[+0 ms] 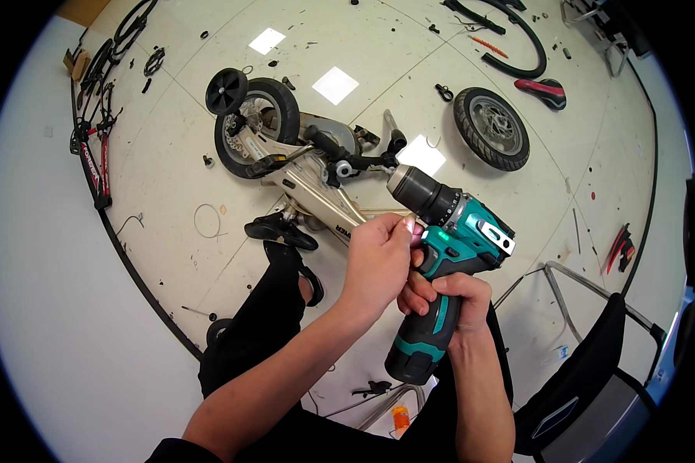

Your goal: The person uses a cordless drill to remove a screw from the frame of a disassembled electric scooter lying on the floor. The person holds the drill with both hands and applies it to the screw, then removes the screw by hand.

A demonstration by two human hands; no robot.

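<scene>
Pale tiled floor (170, 170) is seen below. By the right hand (465, 297), wrapped round its handle, a teal drill (475, 245) is held at four o'clock from centre. Beside it, the left hand (378, 258) is nearly closed; whether anything is pinched cannot be told. A bike (310, 185) is laid at the drill's ten o'clock, a loose wheel (492, 129) at one.

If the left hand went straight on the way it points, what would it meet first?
The left hand would likely meet the drill right beside it; whether they already touch is unclear.
</scene>
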